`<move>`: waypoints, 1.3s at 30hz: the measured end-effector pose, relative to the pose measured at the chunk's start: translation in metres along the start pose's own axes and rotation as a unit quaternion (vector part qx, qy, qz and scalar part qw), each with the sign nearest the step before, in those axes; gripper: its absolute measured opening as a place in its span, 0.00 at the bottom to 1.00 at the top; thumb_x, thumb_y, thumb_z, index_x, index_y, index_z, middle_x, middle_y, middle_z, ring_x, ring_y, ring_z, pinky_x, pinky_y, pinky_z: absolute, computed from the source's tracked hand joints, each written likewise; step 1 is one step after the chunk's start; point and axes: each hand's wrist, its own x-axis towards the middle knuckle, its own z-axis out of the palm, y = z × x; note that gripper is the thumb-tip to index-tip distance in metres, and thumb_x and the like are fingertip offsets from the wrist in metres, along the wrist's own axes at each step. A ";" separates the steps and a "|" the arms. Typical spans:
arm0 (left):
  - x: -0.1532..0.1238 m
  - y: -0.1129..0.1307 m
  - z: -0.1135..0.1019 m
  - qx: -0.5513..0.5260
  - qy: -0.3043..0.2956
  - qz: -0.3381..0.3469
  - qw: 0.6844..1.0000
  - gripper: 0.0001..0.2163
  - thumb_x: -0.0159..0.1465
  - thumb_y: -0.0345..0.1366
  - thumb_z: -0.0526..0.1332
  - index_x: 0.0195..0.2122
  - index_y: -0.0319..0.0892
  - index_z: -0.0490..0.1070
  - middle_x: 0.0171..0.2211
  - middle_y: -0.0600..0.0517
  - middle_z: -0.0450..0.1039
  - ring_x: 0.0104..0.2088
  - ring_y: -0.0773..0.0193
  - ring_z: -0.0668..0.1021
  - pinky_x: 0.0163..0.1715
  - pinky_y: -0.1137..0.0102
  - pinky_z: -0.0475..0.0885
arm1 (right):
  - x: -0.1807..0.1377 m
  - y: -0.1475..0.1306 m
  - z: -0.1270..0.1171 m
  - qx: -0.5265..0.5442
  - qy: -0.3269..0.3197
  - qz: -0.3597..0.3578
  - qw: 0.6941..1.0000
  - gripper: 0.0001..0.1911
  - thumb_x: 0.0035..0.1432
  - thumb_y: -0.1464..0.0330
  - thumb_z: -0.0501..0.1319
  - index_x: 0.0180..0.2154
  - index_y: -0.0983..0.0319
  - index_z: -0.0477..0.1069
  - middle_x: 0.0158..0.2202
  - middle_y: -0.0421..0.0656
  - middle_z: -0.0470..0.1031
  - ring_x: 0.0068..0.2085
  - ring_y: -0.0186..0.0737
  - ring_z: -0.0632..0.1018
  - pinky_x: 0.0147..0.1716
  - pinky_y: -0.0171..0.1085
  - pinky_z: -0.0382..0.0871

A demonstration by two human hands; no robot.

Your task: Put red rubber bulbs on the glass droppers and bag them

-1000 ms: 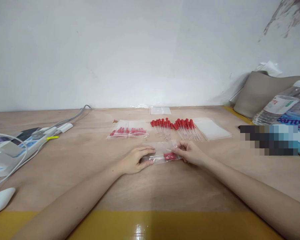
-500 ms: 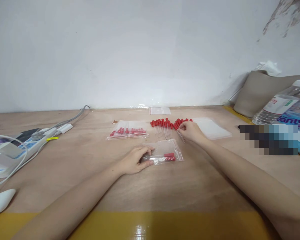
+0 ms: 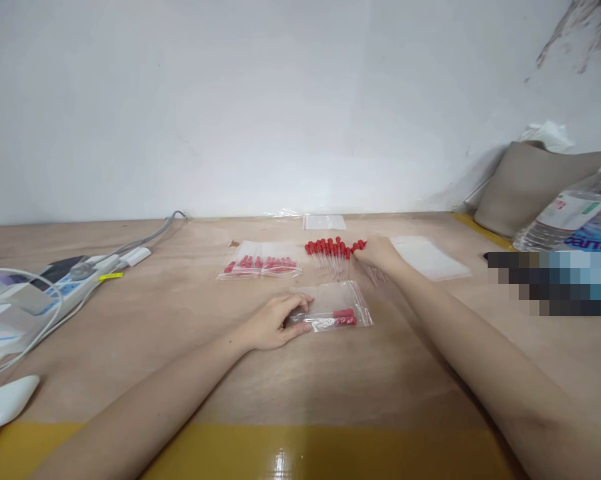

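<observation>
My left hand (image 3: 275,321) rests on the left end of a clear zip bag (image 3: 325,293), thumb and fingers apart. Inside this bag, red-bulbed droppers (image 3: 344,313) lie with their bulbs toward the right. My right hand (image 3: 377,255), slightly blurred, reaches into the right side of a pile of loose droppers (image 3: 333,248), its fingers closed at a red bulb. Thin clear stems stick out below that hand, and it hides part of the pile. Filled zip bags (image 3: 263,263) with several droppers lie to the left of the pile.
Flat clear bags (image 3: 430,258) lie right of my right hand, and a small bag (image 3: 324,223) lies by the wall. A power strip (image 3: 65,293) with cables and a white object (image 3: 10,400) are at left. Water bottles (image 3: 563,217) and a grey-brown container (image 3: 513,187) stand at right.
My right hand has shifted slightly left and farther over the loose droppers, covering more of their bulbs. My left hand stays on the bag. The whole view has shifted a little.
</observation>
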 end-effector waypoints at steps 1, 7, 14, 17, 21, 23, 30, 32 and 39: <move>0.000 0.000 0.000 0.001 -0.001 0.003 1.000 0.10 0.60 0.40 0.57 0.40 0.42 0.63 0.50 0.45 0.66 0.49 0.59 0.71 0.47 0.63 0.66 | -0.003 0.004 -0.004 0.065 -0.005 -0.008 0.998 0.09 0.46 0.65 0.59 0.20 0.63 0.68 0.19 0.44 0.70 0.25 0.38 0.72 0.22 0.33 0.59; 0.000 -0.003 0.000 0.023 0.001 0.010 1.000 0.15 0.61 0.40 0.57 0.48 0.43 0.63 0.50 0.47 0.66 0.50 0.59 0.70 0.50 0.62 0.65 | -0.041 0.039 -0.010 0.505 0.009 -0.002 0.863 0.20 0.41 0.63 0.64 0.36 0.60 0.60 0.19 0.34 0.66 0.18 0.29 0.66 0.17 0.30 0.60; -0.001 -0.003 0.000 0.041 -0.009 -0.004 0.999 0.18 0.61 0.41 0.56 0.51 0.44 0.61 0.50 0.48 0.67 0.51 0.59 0.69 0.51 0.62 0.65 | -0.076 0.037 0.018 0.596 0.047 0.051 0.800 0.27 0.40 0.64 0.64 0.41 0.56 0.54 0.21 0.31 0.66 0.22 0.31 0.72 0.22 0.33 0.69; -0.001 -0.003 0.000 0.044 -0.011 -0.006 0.999 0.20 0.61 0.41 0.56 0.53 0.44 0.59 0.50 0.47 0.67 0.50 0.58 0.70 0.50 0.61 0.65 | -0.082 0.031 0.025 0.639 0.018 0.082 0.765 0.23 0.39 0.66 0.66 0.36 0.57 0.55 0.23 0.33 0.69 0.24 0.32 0.74 0.27 0.35 0.72; 0.000 -0.002 0.000 0.041 -0.012 -0.006 0.999 0.21 0.61 0.41 0.56 0.55 0.44 0.58 0.50 0.46 0.66 0.50 0.58 0.70 0.50 0.61 0.66 | -0.090 0.031 0.027 0.661 -0.087 0.058 0.743 0.18 0.39 0.64 0.68 0.31 0.60 0.62 0.27 0.38 0.72 0.29 0.32 0.75 0.34 0.35 0.72; 0.000 -0.002 -0.001 0.039 -0.012 -0.007 0.999 0.21 0.61 0.41 0.56 0.55 0.44 0.57 0.51 0.47 0.66 0.50 0.59 0.69 0.50 0.62 0.65 | -0.093 0.034 0.026 0.641 -0.131 0.026 0.756 0.16 0.40 0.63 0.68 0.30 0.62 0.66 0.28 0.39 0.72 0.29 0.30 0.74 0.33 0.33 0.70; 0.000 -0.002 0.000 0.039 -0.013 -0.013 0.999 0.23 0.61 0.42 0.56 0.56 0.46 0.55 0.52 0.48 0.65 0.50 0.58 0.69 0.50 0.61 0.65 | -0.093 0.038 0.019 0.545 -0.214 -0.036 0.810 0.21 0.44 0.63 0.66 0.40 0.63 0.67 0.24 0.34 0.68 0.21 0.24 0.66 0.21 0.29 0.60; 0.000 -0.003 0.000 0.038 -0.012 -0.011 0.999 0.23 0.61 0.42 0.56 0.56 0.46 0.55 0.52 0.47 0.65 0.51 0.58 0.69 0.50 0.60 0.65 | -0.094 0.036 0.018 0.533 -0.207 -0.038 0.820 0.22 0.42 0.63 0.67 0.39 0.61 0.64 0.23 0.33 0.68 0.19 0.25 0.67 0.19 0.29 0.59; 0.001 -0.003 0.000 0.044 -0.014 -0.011 0.999 0.22 0.61 0.42 0.56 0.56 0.44 0.56 0.52 0.47 0.65 0.50 0.58 0.69 0.50 0.61 0.65 | -0.095 0.022 0.032 0.501 -0.191 -0.029 0.844 0.18 0.38 0.59 0.67 0.28 0.63 0.65 0.23 0.38 0.72 0.20 0.28 0.69 0.18 0.30 0.61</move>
